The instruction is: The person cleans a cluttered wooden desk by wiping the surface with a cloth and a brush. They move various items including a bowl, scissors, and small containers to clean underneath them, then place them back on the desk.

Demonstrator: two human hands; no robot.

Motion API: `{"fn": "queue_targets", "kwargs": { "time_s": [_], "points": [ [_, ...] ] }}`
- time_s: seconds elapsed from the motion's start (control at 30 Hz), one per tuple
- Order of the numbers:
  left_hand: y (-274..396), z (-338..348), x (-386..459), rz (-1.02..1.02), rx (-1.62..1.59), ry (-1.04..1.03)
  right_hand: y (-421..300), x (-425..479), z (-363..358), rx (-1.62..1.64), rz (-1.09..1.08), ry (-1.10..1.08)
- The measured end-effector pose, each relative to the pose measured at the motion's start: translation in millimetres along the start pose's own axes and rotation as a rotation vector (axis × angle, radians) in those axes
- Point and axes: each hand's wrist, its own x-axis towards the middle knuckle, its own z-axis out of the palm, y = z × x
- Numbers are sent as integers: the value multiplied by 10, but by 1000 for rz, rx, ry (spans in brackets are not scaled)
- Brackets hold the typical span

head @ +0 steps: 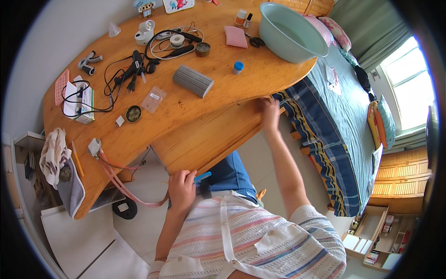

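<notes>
A wooden pull-out tray (209, 134) juts from beneath the wooden desk (195, 104) in front of my body. My left hand (182, 191) is at the tray's near left corner, with the fingers closed around a slim blue-handled tool (202, 177); its thin other end pokes out to the left. At the far right end of the tray, my right hand (270, 113) is blurred, its fingers curled at the tray's edge. Pink tubing (120, 186) runs from a small pale device (94, 147) on the desk and passes behind my left hand.
A grey ribbed block (193, 81), a glue gun (134, 66) with its cord, a small round tin (133, 114) and a pale green basin (291, 38) stand on the desk. A yellow pencil (78, 158) lies near its left edge. To the right is a bed (334, 129).
</notes>
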Motion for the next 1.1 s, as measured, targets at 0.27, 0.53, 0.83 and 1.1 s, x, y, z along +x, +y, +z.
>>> {"fn": "queue_targets", "kwargs": {
  "time_s": [0.27, 0.53, 0.83, 1.1],
  "points": [
    [-18, -50, -88, -16, -8, -3, -166, -19, -128, -233, -115, -141],
    [-27, 5, -94, -42, -28, -15, -558, -535, -83, 24, -338, -216],
    [23, -12, -2, 11, -36, -10, 377, 331, 323, -614, -289, 19],
    [-6, 6, -61, -4, 21, -7, -1721, -1252, 787, -240, -760, -394]
  ]
}}
